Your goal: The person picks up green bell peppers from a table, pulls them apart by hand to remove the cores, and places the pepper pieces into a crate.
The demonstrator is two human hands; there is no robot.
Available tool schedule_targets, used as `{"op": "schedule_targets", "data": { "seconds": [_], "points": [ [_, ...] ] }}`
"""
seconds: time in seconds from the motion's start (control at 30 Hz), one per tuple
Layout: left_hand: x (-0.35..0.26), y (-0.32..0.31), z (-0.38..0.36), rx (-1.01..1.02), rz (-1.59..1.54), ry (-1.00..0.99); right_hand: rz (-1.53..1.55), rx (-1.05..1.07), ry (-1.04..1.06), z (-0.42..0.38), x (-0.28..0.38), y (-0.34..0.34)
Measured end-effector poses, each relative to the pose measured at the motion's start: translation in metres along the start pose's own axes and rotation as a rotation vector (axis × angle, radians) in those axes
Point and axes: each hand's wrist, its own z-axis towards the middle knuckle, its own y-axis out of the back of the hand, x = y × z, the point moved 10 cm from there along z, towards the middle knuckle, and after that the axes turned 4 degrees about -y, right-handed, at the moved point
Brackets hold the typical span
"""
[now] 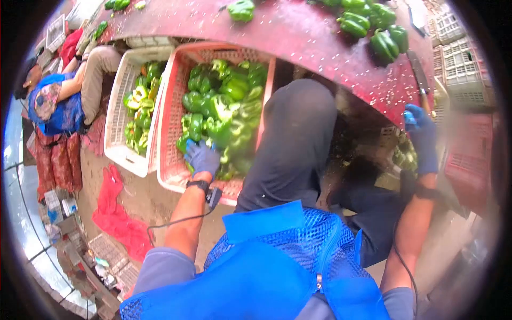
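My left hand (202,158), in a blue glove, reaches into the red crate (169,101) and touches the green bell peppers (205,101) at its near side. Its fingers are spread, and their undersides are hidden. Many peppers fill this crate, some with pale cut surfaces showing. At the right edge of the red table, my gloved right hand (420,133) is closed at the handle end of a knife (418,74). The dark blade points away from me, along the table edge. Motion blurs this hand a little.
More green peppers (368,24) lie on the red tabletop (298,32) among scattered seeds. A white crate (114,106) of cut peppers stands left of the red one. Another person (64,98) sits at far left beside red mesh sacks (58,162). Stacked crates (464,69) line the right.
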Motion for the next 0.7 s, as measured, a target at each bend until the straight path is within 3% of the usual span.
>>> {"op": "schedule_targets", "data": {
  "seconds": [0.07, 0.13, 0.17, 0.23, 0.33, 0.43, 0.47, 0.5, 0.6, 0.7],
  "points": [
    [-0.006, 0.035, -0.004, -0.029, 0.05, -0.027, -0.041, 0.026, -0.068, -0.003, 0.012, 0.005],
    [-0.01, 0.05, -0.007, 0.259, -0.044, -0.111, -0.002, 0.026, -0.112, -0.003, 0.009, 0.009],
    [-0.005, 0.054, 0.0, 0.269, -0.038, -0.111, -0.004, 0.034, -0.121, -0.003, 0.004, 0.009],
    [0.006, 0.08, 0.022, 0.035, -0.27, -0.08, 0.05, 0.026, -0.082, 0.0, 0.002, 0.006],
    [-0.044, 0.106, 0.041, -0.233, -0.439, -0.324, -0.001, 0.081, -0.037, 0.0, 0.01, -0.004],
    [-0.103, 0.067, 0.013, 0.085, -0.135, -0.336, -0.038, 0.101, -0.02, -0.005, 0.009, -0.007],
    [-0.108, 0.043, -0.001, 0.118, -0.149, -0.44, -0.057, 0.084, 0.009, -0.005, 0.012, -0.005],
    [-0.111, 0.027, -0.022, 0.259, -0.132, -0.408, 0.026, 0.137, -0.125, -0.007, 0.0, -0.007],
    [-0.095, 0.013, -0.049, 0.415, -0.136, -0.367, -0.03, 0.092, -0.038, -0.013, 0.006, -0.002],
    [-0.077, 0.031, -0.03, 0.389, -0.034, -0.428, -0.003, 0.164, -0.128, -0.015, -0.005, -0.011]
  ]
}}
